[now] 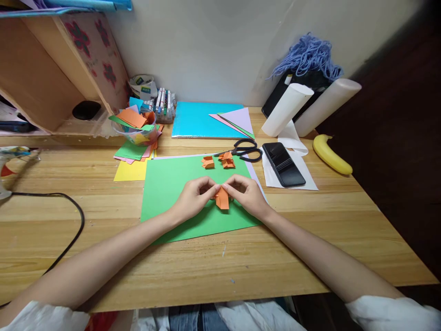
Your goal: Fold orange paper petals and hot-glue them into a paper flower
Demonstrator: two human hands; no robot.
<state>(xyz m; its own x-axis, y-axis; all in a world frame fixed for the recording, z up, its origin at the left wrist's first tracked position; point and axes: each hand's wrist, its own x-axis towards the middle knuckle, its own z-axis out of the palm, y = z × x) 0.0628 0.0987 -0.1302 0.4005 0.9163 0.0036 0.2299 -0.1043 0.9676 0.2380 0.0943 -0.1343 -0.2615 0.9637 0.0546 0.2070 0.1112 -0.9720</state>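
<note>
Head view shows a light wooden table (206, 276) against a pale wall (213, 55). At the left, a black cable (37, 193) makes a curve on the wood, and behind it stands an open box (105, 59) with dark red flowers on its side. Next is a clear cup (148, 137), full of paper scraps; a yellow sheet (131, 171) lies in front. Markers (163, 101) stand near the wall, beside a flat blue pack (193, 119). In the middle lies a green sheet (168, 184), and small specks mark the wood before it. The left hand (193, 197) makes a narrow pinch, thumb and finger holding the folded orange paper (222, 200) over the green sheet. Two other orange pieces (207, 162) sit behind it, just beside the scissors (240, 150). The right hand (250, 197) pinches the same paper from its other side. Further right, a black phone (284, 165) rests on white paper (271, 177), near pale rolls (287, 110), blue yarn (308, 57) and a banana (332, 155). A dark surface (406, 115) closes the right side.
</note>
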